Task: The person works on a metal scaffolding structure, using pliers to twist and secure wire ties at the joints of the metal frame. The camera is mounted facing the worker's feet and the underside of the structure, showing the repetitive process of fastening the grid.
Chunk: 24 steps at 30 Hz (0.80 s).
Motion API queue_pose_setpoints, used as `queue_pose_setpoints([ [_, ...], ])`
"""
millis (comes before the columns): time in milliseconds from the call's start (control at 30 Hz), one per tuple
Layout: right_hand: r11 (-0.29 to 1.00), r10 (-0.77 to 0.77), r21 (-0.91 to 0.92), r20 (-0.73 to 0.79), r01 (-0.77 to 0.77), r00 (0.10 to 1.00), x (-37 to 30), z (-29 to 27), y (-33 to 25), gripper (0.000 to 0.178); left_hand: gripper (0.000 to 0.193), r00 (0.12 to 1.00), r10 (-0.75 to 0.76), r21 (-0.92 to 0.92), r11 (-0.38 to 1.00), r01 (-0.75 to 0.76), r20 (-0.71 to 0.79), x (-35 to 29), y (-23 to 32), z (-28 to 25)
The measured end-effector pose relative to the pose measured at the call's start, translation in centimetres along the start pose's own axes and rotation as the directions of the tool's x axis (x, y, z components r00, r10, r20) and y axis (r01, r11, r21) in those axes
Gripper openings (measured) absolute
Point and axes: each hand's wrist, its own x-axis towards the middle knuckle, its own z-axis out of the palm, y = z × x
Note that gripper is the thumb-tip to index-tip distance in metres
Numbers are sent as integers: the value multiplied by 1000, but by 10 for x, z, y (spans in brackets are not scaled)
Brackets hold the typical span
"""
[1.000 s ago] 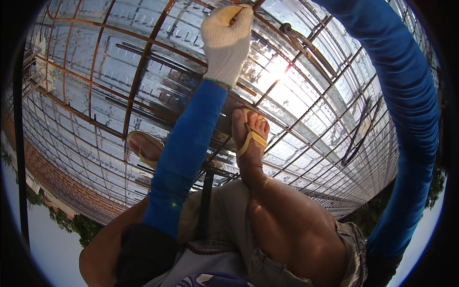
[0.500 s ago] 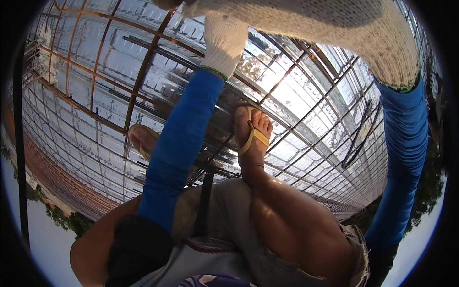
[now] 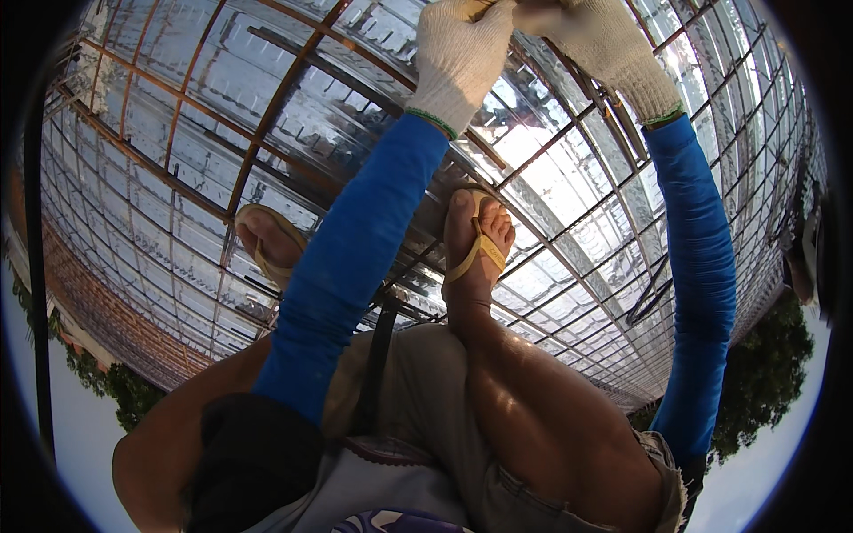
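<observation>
Both hands meet at the top middle of the frame. The left hand [image 3: 458, 58] in a white knit glove is curled shut around something small and tan at the top edge — too little of it shows to say what it is. The right hand [image 3: 609, 44], gloved too, is bent in close beside it, but I cannot tell if its fingers pinch anything. They work right over a crossing of the rusty steel bars [image 3: 267, 133], which spread like a net over the shiny metal sheets [image 3: 178, 222] across the whole frame.

To do this well, I think the hands should stay close together on the one crossing, and the feet should rest on bars, not between them.

Counting: two gloved hands, two blue sleeves [image 3: 355, 266] and two feet in yellow sandals [image 3: 480, 253] — one at middle left, one at centre. The bars are too many to count.
</observation>
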Motion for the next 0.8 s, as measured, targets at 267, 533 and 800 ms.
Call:
queue_pose_setpoints([
  [267,999,4,37,32,-5,999,17,-3,1,34,40,1000,-4,7,1000,4,11,0,-1,-2],
  [533,995,12,95,36,-15,999,15,4,7,34,42,1000,-7,4,1000,7,27,3,-5,-4],
  [800,979,68,202,-160,-35,985,-11,32,-7,34,45,991,3,16,1000,-6,136,10,-16,-16],
])
